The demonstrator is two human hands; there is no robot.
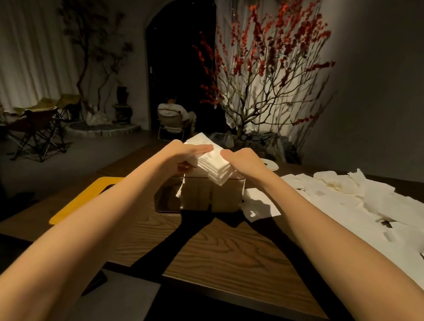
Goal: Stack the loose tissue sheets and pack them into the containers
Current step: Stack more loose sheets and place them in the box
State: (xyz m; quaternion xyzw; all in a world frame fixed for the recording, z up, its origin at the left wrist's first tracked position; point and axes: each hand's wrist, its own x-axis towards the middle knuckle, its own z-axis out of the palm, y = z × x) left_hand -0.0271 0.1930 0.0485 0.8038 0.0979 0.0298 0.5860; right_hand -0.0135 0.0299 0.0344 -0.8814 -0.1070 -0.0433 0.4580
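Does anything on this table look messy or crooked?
Yes. The tissue stack held by both hands sits skewed over the clear container, one corner hanging past its rim. Loose sheets lie scattered and overlapping across the table's right side.

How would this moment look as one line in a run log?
step: packing | both hands hold tissue stack over clear container | loose sheets wait, right

A yellow mat (pixel 85 196) lies on the wooden table (pixel 224 256), near its left edge. Beyond it, a person (pixel 174 112) sits in a folding chair before a dark archway (pixel 180 58), beside a red-blossomed tree (pixel 267 71). What look like folding chairs (pixel 37 125) stand at far left.
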